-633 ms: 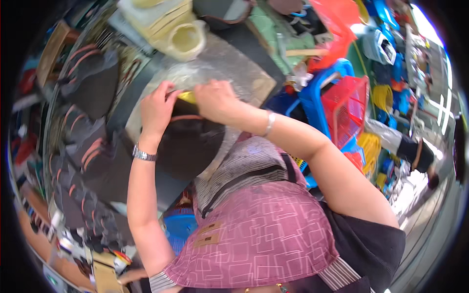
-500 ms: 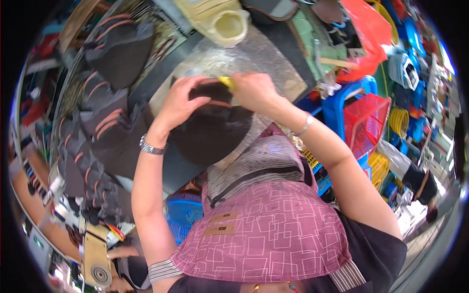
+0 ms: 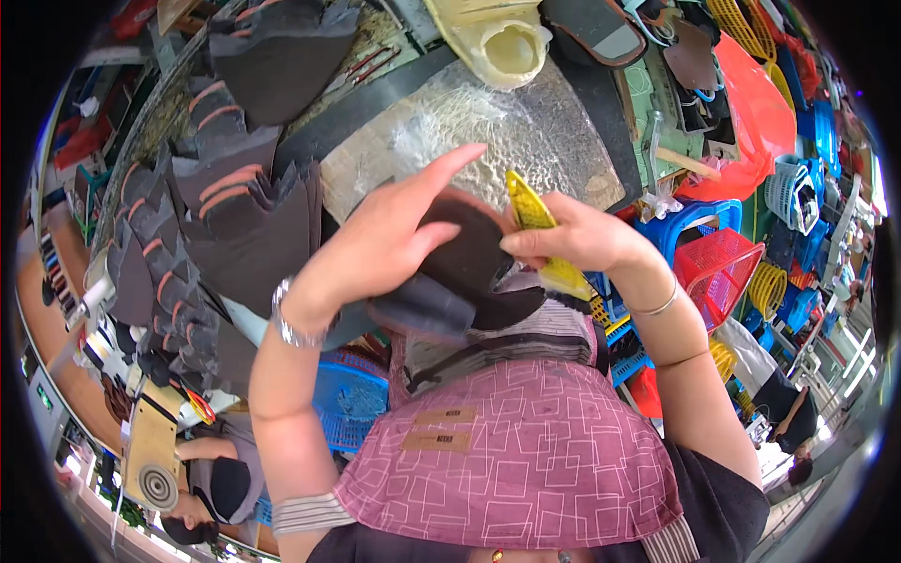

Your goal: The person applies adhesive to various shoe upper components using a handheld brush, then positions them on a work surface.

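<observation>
By the slab (image 3: pixel 577 141), a dark piece (image 3: pixel 472 255) looks only partway worked, left hand (image 3: pixel 385 230) spread open over it, right hand (image 3: pixel 582 235) gripping a yellow tool (image 3: pixel 529 206).

Count: 1 yellow tool (image 3: pixel 531 208), 1 board (image 3: pixel 568 141), 1 cream pot (image 3: pixel 469 28), 1 apron (image 3: pixel 511 450), 1 watch (image 3: pixel 287 317), 1 bracelet (image 3: pixel 663 298). Dark pieces (image 3: pixel 253 230): more than five, overlapping, exact number unclear. Other people (image 3: pixel 225 479): at least 2.
</observation>
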Tool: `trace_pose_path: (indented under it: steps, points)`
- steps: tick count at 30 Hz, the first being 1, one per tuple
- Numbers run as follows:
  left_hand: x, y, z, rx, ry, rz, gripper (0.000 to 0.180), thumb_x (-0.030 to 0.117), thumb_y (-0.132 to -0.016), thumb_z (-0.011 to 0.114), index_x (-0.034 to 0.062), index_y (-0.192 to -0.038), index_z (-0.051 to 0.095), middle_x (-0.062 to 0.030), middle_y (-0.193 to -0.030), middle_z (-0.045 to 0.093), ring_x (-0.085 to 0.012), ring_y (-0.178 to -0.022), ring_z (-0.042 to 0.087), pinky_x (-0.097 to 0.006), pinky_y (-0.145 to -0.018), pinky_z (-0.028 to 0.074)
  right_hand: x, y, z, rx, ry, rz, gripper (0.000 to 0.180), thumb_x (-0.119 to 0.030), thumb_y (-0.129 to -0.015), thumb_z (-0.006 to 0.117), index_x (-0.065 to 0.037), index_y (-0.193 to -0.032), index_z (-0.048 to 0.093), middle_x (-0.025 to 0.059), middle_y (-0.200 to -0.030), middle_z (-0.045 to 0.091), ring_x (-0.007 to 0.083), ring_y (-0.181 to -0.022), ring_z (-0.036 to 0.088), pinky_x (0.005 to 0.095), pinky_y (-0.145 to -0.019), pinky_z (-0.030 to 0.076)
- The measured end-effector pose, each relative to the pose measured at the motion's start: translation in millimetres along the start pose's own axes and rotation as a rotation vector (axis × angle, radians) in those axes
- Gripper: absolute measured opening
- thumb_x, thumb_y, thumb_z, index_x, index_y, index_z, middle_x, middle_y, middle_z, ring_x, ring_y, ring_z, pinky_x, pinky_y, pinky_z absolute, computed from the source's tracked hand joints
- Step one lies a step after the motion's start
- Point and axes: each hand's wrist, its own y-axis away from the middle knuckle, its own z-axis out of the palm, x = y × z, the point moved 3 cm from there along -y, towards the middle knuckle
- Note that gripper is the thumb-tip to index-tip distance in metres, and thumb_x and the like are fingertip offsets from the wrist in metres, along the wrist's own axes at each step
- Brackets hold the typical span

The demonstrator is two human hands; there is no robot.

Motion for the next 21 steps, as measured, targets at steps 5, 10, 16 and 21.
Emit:
trace_pose_path:
  steps: [5, 10, 16, 21]
  points:
    - [-73.4, -38.8, 5.6, 0.196, -0.317, 0.061, 0.062, 0.002, -0.076, 0.063, 0.0114, -0.132, 0.040, -0.0116, -0.110, 0.060, -0.0336, -0.102, 0.056, -0.040, -0.088, 0.044, 26.6, -52.2, 3.1, 0.508, 0.953, -0.031, 0.025, -0.028, -0.078, 0.065, -0.003, -0.077, 0.059, 0.0138, -0.063, 0.061, 0.0256, -0.061, 0.062, 0.0364, -0.060, 0.048]
    - [-48.0, 5.0, -25.7, 0.497, -0.374, 0.105, 0.051, 0.014, -0.072, 0.070, 0.0050, -0.119, 0.052, -0.0124, -0.115, 0.055, -0.0310, -0.111, 0.049, -0.039, -0.095, 0.039, 29.6, -40.2, -9.0, 0.728, 1.044, -0.032, 0.045, -0.044, -0.075, 0.067, -0.002, -0.080, 0.053, 0.0173, -0.070, 0.061, 0.0340, -0.068, 0.061, 0.0440, -0.059, 0.047]
    - [-83.4, 58.7, 9.6, 0.241, -0.602, 0.065, 0.049, 0.014, -0.062, 0.076, 0.0046, -0.106, 0.055, -0.0137, -0.116, 0.054, -0.0331, -0.110, 0.050, -0.040, -0.092, 0.041, 8.6, 3.0, -47.0, 0.767, 0.237, -0.220, 0.032, -0.029, -0.079, 0.070, -0.004, -0.090, 0.054, 0.0043, -0.073, 0.057, 0.0145, -0.071, 0.059, 0.0302, -0.063, 0.047]
    - [-54.9, 49.9, 24.3, 0.138, 0.031, -0.239, 0.031, 0.004, -0.069, 0.069, 0.0023, -0.096, 0.053, -0.0120, -0.102, 0.060, -0.0319, -0.094, 0.059, -0.036, -0.079, 0.048, -15.4, -3.6, -73.4, 0.591, -0.276, -0.619, 0.022, -0.011, -0.088, 0.057, 0.000, -0.107, 0.055, 0.0062, -0.097, 0.061, 0.0113, -0.085, 0.058, 0.0233, -0.076, 0.048]
